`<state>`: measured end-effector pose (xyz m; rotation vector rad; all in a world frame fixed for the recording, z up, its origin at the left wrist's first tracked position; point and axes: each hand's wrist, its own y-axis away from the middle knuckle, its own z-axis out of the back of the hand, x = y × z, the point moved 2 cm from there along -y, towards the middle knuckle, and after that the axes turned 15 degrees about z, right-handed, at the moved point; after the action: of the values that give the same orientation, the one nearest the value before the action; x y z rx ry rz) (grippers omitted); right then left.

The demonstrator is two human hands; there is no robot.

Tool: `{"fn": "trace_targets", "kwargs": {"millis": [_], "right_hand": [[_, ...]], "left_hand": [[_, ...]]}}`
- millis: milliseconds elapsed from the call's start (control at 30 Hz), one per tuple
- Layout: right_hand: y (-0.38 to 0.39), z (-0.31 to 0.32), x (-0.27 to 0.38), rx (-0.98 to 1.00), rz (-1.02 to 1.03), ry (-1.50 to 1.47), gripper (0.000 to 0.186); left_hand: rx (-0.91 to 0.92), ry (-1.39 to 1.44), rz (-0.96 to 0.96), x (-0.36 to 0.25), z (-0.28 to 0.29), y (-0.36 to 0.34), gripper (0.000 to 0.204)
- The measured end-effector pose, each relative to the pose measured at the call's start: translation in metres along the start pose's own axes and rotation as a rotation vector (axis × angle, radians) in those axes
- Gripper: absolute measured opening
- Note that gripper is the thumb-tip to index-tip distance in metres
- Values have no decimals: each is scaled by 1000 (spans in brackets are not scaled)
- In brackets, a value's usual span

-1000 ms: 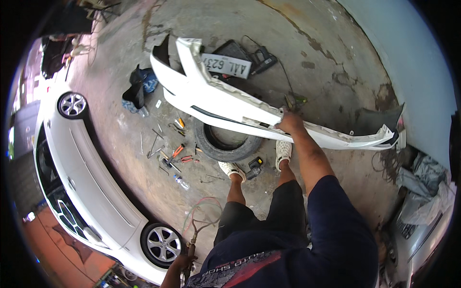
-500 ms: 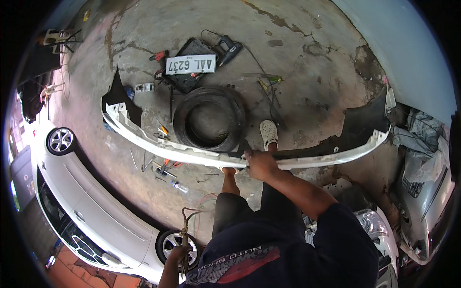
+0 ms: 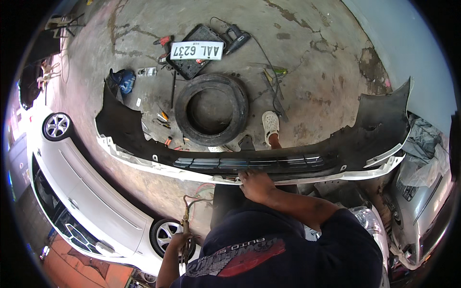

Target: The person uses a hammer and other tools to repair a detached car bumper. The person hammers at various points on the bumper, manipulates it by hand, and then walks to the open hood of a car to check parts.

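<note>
My right hand (image 3: 258, 186) is closed over the near white edge of a car bumper (image 3: 288, 156), at about its middle. The bumper spans the view from left to right, its dark inner side turned up and a slatted grille (image 3: 254, 163) along the centre. Down at the left, my left hand (image 3: 180, 241) is wrapped round a brass gas torch (image 3: 186, 223) with a bent neck and thin hoses, held apart from the bumper. A black tyre (image 3: 237, 103) lies on the floor just beyond the bumper.
Past the tyre, a licence plate (image 3: 197, 51) rests on a black tray (image 3: 201, 33), between a red cordless drill (image 3: 165, 43) and a heat gun (image 3: 236, 38). A white car (image 3: 101, 177) stands left. Plastic sheeting (image 3: 422, 163) and car parts are at the right, beside a wall (image 3: 413, 53).
The bumper has tipped, so its dark inner side and grille now show. Its near edge has come closer to my body with my right hand. My left hand still holds the torch.
</note>
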<state>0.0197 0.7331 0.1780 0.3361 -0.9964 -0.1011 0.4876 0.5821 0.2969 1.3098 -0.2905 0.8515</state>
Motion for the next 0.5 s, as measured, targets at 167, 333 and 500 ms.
{"fn": "trace_targets", "kwargs": {"millis": [167,333,500], "right_hand": [[-11,1,15,110,38,60,46],[-24,1,26,215,48,95,48],[-35,0,33,306,10,84,45]], "left_hand": [[67,143,20,-23,-16,48,28],[211,330,28,35,-27,-44,27],[155,272,24,38,-31,-18,28]]}}
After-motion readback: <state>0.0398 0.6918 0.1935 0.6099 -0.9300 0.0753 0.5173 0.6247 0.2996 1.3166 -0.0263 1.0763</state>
